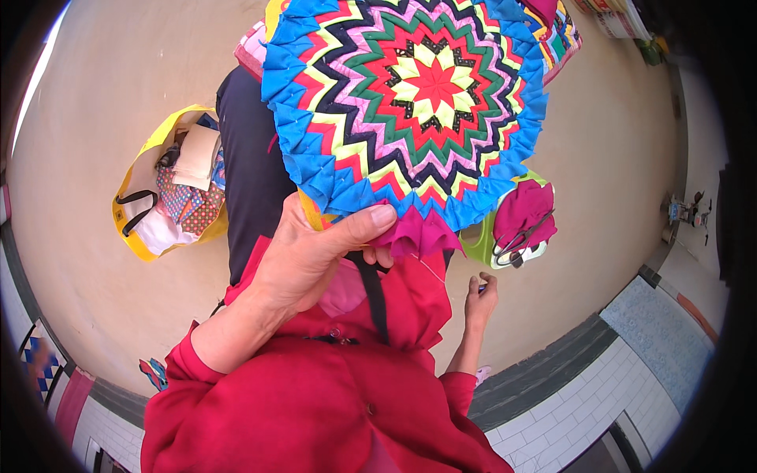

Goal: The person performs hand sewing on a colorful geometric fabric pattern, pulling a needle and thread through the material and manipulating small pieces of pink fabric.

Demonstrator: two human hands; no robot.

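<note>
A round folded-fabric patchwork piece (437, 88) with zigzag rings of red, yellow, navy, pink and green has a blue folded outer rim. My left hand (331, 242) grips its near edge, thumb on top, beside magenta folded patches (420, 230). From these patches a pale thread (429, 269) runs down towards the right. Away from the cloth, at the lower right, my right hand (482, 298) is closed around a small dark item, mostly hidden; what it is I cannot tell. A needle cannot be made out.
On the right, a green plastic basket (486, 236) holds magenta cloth (523, 213) and dark-handled scissors (520, 239). A yellow-edged bag (148, 251) of fabric scraps (189, 201) stands on the floor at left. More patchwork (559, 41) lies beneath the round piece.
</note>
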